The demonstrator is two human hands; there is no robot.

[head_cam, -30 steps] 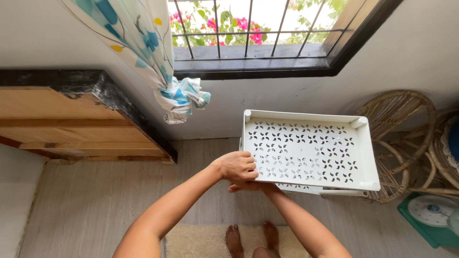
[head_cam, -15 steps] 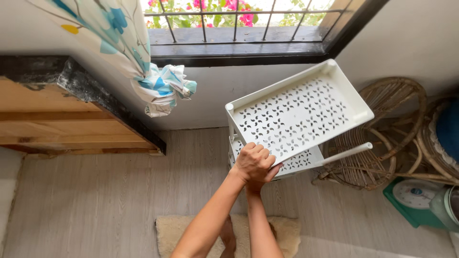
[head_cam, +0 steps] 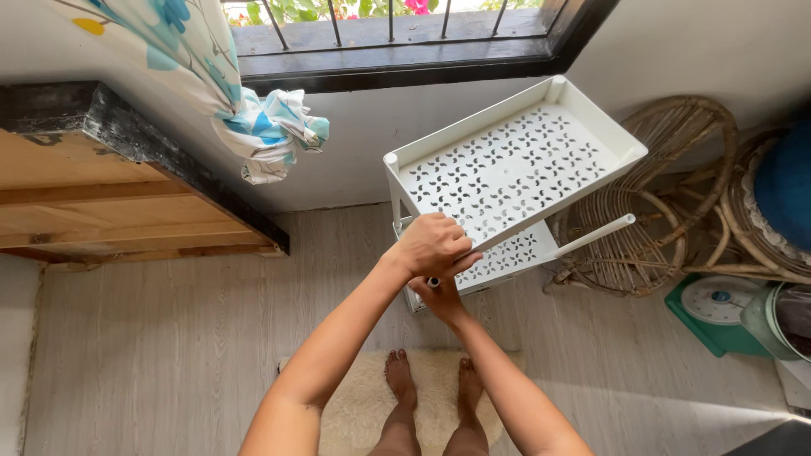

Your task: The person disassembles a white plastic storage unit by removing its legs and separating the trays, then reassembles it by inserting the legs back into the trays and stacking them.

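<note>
We are standing on a cream shaggy rug (head_cam: 355, 414) on the pale wood-look floor (head_cam: 152, 355), assembling a white plastic shelf rack under the barred window (head_cam: 397, 34). Our left hand (head_cam: 432, 245) grips the near corner of the white perforated top tray (head_cam: 515, 165), fingers curled over its rim. That tray sits tilted, its far end raised toward the wall. Our right hand (head_cam: 439, 295) is tucked just under the left, closed around what looks like the top of a white corner post (head_cam: 432, 282); the left hand hides most of it, so we cannot be sure how the fingers lie.

Below the top tray, a second white perforated tray (head_cam: 507, 257) lies level, near the floor. One white post (head_cam: 394, 194) already joins the two at the left corner. Another white tube (head_cam: 591, 236) juts out sideways on the right, attached to neither tray as far as we can see.

We judge the rack roughly half built: two tiers are stacked, but the upper one is not seated square, and the near and right corners are left to fit.

A brown wicker stand (head_cam: 650, 203) and a green kitchen scale (head_cam: 718, 308) sit beside the rack, and a knotted floral curtain (head_cam: 262, 127) hangs to the left.
</note>
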